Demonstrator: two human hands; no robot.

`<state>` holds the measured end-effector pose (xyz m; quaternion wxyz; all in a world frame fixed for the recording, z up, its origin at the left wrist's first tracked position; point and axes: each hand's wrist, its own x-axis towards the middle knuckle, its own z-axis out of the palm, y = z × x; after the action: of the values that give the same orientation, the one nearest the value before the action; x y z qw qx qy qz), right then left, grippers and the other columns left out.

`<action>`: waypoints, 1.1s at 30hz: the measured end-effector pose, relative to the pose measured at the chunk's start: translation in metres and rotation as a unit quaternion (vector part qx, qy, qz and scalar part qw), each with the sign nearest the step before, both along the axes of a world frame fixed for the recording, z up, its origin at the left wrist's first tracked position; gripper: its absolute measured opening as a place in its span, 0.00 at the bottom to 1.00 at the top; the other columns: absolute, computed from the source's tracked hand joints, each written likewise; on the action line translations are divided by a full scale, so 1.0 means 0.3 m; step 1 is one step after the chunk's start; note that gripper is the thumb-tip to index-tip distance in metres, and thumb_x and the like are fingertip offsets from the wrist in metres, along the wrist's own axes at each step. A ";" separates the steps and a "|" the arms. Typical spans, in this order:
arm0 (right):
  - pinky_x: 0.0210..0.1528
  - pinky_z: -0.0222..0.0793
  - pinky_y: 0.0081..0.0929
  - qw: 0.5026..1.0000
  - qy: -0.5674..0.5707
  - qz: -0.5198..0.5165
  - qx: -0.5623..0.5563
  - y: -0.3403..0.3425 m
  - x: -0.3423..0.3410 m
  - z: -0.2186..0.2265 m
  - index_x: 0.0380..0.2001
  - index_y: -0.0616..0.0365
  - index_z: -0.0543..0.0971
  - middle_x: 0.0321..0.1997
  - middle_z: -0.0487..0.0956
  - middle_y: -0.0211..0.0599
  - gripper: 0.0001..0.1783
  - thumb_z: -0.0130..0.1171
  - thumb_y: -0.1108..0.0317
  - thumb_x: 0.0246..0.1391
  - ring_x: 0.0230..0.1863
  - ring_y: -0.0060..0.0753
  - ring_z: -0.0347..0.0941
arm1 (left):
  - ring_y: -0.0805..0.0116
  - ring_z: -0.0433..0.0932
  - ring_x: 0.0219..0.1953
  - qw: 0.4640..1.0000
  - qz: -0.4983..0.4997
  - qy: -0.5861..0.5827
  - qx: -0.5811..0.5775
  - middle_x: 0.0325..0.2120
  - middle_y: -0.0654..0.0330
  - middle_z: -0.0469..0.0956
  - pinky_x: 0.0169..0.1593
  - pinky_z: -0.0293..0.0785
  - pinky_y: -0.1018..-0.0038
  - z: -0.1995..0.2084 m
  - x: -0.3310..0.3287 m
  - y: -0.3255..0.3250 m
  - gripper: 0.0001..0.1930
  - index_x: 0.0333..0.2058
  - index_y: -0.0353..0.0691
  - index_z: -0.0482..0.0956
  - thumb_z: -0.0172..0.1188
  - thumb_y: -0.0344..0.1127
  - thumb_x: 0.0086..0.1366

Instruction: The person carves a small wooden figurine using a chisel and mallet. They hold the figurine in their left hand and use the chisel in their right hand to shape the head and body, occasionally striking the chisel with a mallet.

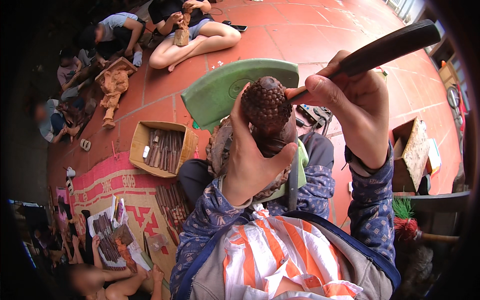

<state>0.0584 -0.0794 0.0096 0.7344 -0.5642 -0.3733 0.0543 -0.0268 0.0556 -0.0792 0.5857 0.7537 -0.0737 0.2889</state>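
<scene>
A dark brown wooden figure (pixel 266 105) stands upright in my lap, its rounded head covered in rows of small knob-like curls. My left hand (pixel 252 170) is wrapped around the figure at the neck and the side of the head, thumb across the front. In my right hand (pixel 357 102) is a carving tool (pixel 392 47) with a thick dark handle pointing up and right. Its thin end meets the right side of the curls, where my fingertips hide part of it. Below my left hand, the figure's wider carved lower part is partly covered.
A green plastic chair (pixel 212 95) stands just beyond the figure. Left of me are a cardboard box (pixel 187 150) of carving tools and a red-patterned mat (pixel 112 175) with more tools. Several people sit on the tiled floor, near a reddish carved statue (pixel 114 90). An open box (pixel 411 155) is at right.
</scene>
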 end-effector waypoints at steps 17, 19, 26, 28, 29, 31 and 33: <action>0.37 0.74 0.24 0.977 -0.041 0.175 -0.111 0.012 0.129 0.062 0.27 0.65 0.73 0.29 0.78 0.39 0.08 0.63 0.73 0.52 0.34 0.31 0.79 | 0.53 0.63 0.60 1.000 0.014 0.018 -0.015 0.56 0.42 0.60 0.62 0.59 0.61 0.004 -0.002 -0.009 0.50 0.64 0.32 0.39 0.65 0.27 0.49; 0.38 0.74 0.25 0.972 -0.066 0.193 -0.115 0.012 0.139 0.060 0.29 0.64 0.72 0.30 0.79 0.42 0.09 0.61 0.71 0.54 0.35 0.32 0.79 | 0.53 0.63 0.60 0.999 0.012 0.020 -0.022 0.56 0.43 0.60 0.63 0.59 0.61 0.003 -0.007 -0.008 0.50 0.64 0.33 0.39 0.65 0.26 0.49; 0.46 0.78 0.34 0.988 -0.064 0.130 0.050 -0.022 0.188 0.013 0.38 0.62 0.67 0.39 0.79 0.56 0.06 0.45 0.69 0.65 0.43 0.43 0.79 | 0.54 0.63 0.60 0.999 -0.013 0.026 -0.037 0.56 0.44 0.60 0.62 0.60 0.62 -0.013 -0.004 0.004 0.50 0.64 0.33 0.40 0.65 0.25 0.48; 0.44 0.79 0.33 0.993 -0.033 0.101 0.049 -0.030 0.160 -0.002 0.36 0.62 0.69 0.37 0.80 0.52 0.07 0.49 0.69 0.63 0.41 0.40 0.80 | 0.55 0.63 0.60 0.998 -0.014 0.030 -0.044 0.56 0.45 0.60 0.62 0.60 0.62 -0.009 -0.005 0.004 0.50 0.64 0.33 0.40 0.65 0.24 0.48; 0.42 0.79 0.30 0.991 0.006 0.111 0.073 -0.039 0.158 -0.021 0.34 0.61 0.71 0.34 0.81 0.47 0.08 0.55 0.68 0.60 0.38 0.36 0.81 | 0.56 0.63 0.60 0.998 -0.017 0.036 -0.054 0.56 0.45 0.60 0.62 0.60 0.63 -0.002 -0.007 0.002 0.50 0.64 0.33 0.40 0.65 0.24 0.48; 0.41 0.79 0.30 0.993 0.015 0.088 0.073 -0.065 0.133 -0.042 0.33 0.61 0.70 0.33 0.81 0.52 0.07 0.53 0.69 0.61 0.38 0.37 0.81 | 0.56 0.64 0.60 0.996 -0.024 0.044 -0.071 0.56 0.45 0.60 0.62 0.60 0.63 0.007 -0.010 -0.004 0.50 0.64 0.33 0.40 0.65 0.24 0.48; 0.41 0.80 0.30 0.996 0.009 0.068 0.062 -0.092 0.116 -0.073 0.32 0.62 0.69 0.34 0.81 0.54 0.07 0.53 0.69 0.61 0.38 0.39 0.81 | 0.57 0.64 0.59 0.995 -0.027 0.047 -0.081 0.56 0.46 0.60 0.62 0.61 0.64 0.010 -0.012 -0.008 0.50 0.64 0.33 0.40 0.66 0.24 0.48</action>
<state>0.0933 -0.1071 -0.0123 0.7660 -0.4903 -0.4068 0.0861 -0.0305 0.0531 -0.0762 0.6553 0.7142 -0.0428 0.2424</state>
